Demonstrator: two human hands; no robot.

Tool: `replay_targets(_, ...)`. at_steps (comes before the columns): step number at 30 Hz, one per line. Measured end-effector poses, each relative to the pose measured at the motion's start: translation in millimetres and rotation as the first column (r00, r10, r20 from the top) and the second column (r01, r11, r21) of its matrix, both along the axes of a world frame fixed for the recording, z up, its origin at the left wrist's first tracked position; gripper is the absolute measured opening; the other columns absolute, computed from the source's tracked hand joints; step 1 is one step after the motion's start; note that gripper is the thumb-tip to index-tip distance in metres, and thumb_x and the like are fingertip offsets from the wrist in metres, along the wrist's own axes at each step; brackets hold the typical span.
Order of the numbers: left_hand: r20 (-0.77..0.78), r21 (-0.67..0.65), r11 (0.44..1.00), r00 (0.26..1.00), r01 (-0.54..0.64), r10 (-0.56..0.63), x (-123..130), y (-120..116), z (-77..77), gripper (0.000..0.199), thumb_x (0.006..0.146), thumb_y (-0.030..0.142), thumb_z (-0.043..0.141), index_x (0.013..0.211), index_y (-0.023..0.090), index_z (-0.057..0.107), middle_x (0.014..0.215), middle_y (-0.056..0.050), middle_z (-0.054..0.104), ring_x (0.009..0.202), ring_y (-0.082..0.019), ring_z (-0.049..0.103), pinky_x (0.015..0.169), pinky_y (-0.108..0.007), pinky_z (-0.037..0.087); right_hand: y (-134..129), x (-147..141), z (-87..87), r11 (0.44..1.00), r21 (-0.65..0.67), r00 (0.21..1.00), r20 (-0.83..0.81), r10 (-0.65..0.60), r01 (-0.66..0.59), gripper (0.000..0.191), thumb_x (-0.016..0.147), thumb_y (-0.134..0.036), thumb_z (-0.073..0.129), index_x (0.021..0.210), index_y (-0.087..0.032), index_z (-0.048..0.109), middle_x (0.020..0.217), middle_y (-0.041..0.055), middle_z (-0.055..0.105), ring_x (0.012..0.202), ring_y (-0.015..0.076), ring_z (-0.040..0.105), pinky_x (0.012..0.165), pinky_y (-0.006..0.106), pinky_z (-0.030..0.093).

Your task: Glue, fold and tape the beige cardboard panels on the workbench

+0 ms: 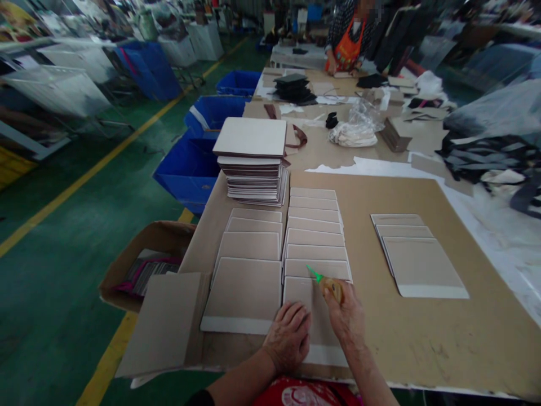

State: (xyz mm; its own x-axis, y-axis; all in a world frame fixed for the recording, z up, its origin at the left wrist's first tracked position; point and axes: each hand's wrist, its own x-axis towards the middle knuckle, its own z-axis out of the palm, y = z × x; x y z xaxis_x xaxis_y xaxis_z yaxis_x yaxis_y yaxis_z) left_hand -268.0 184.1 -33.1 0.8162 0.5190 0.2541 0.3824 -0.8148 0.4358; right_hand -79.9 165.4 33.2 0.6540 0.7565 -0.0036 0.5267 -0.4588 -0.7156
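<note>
Gripping an amber bottle (332, 290) in the right hand (349, 313), fingers closed around it, green nozzle (313, 274) pointing far-left over the middle column of panels (315, 238) on the desk (465, 344). Cannot tell nozzle contact from hovering. Laying the left hand (288, 337) palm-down, fingers loosely extended, across the left edge of that column's nearest panel (325, 338). Seeing overlapping panels (249, 285) just left, with a tall stack of boards (250, 138) beyond. Finding three overlapped panels (425, 268) well apart to the right. Noticing blue bins (177, 180) and a cardboard box (163, 234) left of the desk, and a person (350, 48) in orange at the far end.
</note>
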Motion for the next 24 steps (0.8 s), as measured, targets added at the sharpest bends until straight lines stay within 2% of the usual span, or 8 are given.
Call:
replay_targets(6,0.002,-0.041,0.999,1.0,0.011,-0.011,-0.1,0.2,1.2,0.048,0.086,0.031,0.055,0.133,0.019,0.053,0.133,-0.008,0.058,0.13,-0.026,0.043,0.115,-0.05,0.03,18.3,-29.6,-2.2,0.998,0.012,0.998,-0.013,0.065,-0.065,0.035,0.09,-0.048,0.046,0.109,-0.022,0.06,0.1,0.0068,0.062,0.086,0.021,0.057,0.073,0.032,0.045)
replay_targets(10,0.004,-0.044,0.999,1.0,0.023,-0.022,-0.7,0.6,1.0,0.048,0.086,0.032,0.055,0.132,0.018,0.053,0.134,-0.007,0.057,0.13,-0.026,0.043,0.116,-0.049,0.028,24.5,-32.0,-3.1,0.997,0.013,0.996,-0.026,0.08,-0.08,0.035,0.09,-0.048,0.046,0.109,-0.022,0.06,0.1,0.0067,0.062,0.086,0.021,0.057,0.074,0.033,0.045)
replay_targets(13,-0.008,-0.033,0.999,1.0,0.013,-0.013,-1.0,0.2,1.0,0.047,0.087,0.032,0.054,0.133,0.019,0.053,0.134,-0.007,0.057,0.131,-0.026,0.043,0.116,-0.049,0.029,15.0,-18.9,-2.0,0.999,0.008,0.999,-0.038,0.032,-0.032,0.037,0.088,-0.051,0.048,0.108,-0.023,0.06,0.099,0.0065,0.063,0.086,0.0212,0.058,0.075,0.033,0.045)
replay_targets(20,-0.001,-0.019,1.0,1.0,0.0,0.0,-0.7,-0.5,0.5,0.045,0.088,0.033,0.054,0.131,0.02,0.054,0.131,-0.006,0.059,0.129,-0.025,0.045,0.115,-0.049,0.03,-30.9,34.2,0.3,0.97,-0.054,0.969,0.091,-0.231,0.236,0.05,0.082,-0.064,0.049,0.108,-0.023,0.062,0.102,0.007,0.063,0.086,0.0246,0.058,0.073,0.035,0.042)
replay_targets(24,0.016,-0.022,1.0,1.0,0.003,-0.002,-0.8,-0.1,1.2,0.045,0.088,0.032,0.054,0.131,0.019,0.054,0.131,-0.007,0.059,0.129,-0.026,0.045,0.115,-0.05,0.029,-30.9,33.8,-0.3,0.966,-0.087,0.965,0.12,-0.231,0.242,0.051,0.083,-0.064,0.047,0.11,-0.024,0.062,0.103,0.0072,0.063,0.085,0.0246,0.058,0.07,0.034,0.042)
